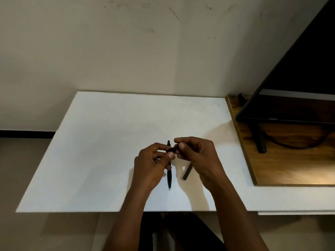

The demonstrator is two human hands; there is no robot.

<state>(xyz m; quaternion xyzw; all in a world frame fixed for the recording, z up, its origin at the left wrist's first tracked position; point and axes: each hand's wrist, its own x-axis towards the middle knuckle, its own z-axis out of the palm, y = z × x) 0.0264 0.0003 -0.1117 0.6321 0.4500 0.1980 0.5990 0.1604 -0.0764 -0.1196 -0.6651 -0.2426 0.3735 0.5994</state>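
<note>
Two hands, left (152, 166), right (198, 157), pinch black piece (172, 150)

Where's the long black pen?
In the head view, the long black pen lies on the white table under the left hand, left of a short dark bar.

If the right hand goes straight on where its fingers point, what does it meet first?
Probably the left hand: it and the right hand pinch one small black part, fingertips almost meeting. The black pen on the table seems below that line.
</note>
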